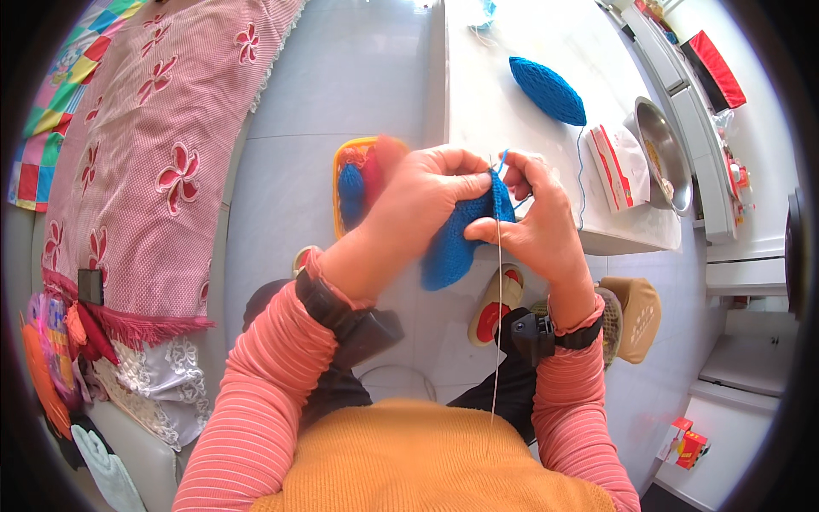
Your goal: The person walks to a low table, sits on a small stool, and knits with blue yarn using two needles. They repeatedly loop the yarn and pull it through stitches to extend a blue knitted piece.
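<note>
Between my two hands hangs a piece of blue knitting (455, 240), its top edge gathered on knitting needles. My left hand (425, 192) pinches the knitting near the needle tips with thumb and fingers. With my right hand (537, 208) I grip the other side, the thumb across a long thin knitting needle (498, 320) that points down toward my body. A loop of blue yarn rises by my right fingers. From a blue yarn ball (548, 91) on the white table (512, 153), a strand (581, 173) runs down over the table's edge.
A yellow basket (336, 192) of blue and red yarn stands beyond my left hand. On the table are a tissue pack (617, 166) and a steel bowl (678, 160). A sofa with a pink cover (128, 160) lies left. A slipper (486, 320) and a brown stool (633, 320) are below.
</note>
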A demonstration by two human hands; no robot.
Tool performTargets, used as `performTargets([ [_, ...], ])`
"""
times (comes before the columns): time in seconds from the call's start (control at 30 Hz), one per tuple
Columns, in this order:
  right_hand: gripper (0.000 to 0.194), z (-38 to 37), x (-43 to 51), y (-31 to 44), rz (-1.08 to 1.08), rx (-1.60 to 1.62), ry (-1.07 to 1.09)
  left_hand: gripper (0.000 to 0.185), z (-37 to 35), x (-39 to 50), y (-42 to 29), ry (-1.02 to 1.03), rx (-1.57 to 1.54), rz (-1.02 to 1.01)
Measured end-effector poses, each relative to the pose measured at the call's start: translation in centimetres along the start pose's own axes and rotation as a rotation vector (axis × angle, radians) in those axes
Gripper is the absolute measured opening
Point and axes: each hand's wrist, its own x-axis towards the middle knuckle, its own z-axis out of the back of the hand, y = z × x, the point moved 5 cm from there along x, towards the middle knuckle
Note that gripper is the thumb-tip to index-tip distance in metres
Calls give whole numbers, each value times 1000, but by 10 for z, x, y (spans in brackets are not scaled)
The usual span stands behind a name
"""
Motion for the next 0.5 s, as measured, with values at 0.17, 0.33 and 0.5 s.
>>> performTargets([
  [0.17, 100, -10, -2, -5, -4, 180, 140, 14, -9, 2, 5, 109, -21, 32],
  [0.33, 67, 2, -4, 7, 171, -63, -251, 11, 4, 2, -1, -65, -28, -8],
  [0.5, 22, -10, -12, 25, 345, -137, -403, 13, 10, 2, -9, -224, 31, -153],
])
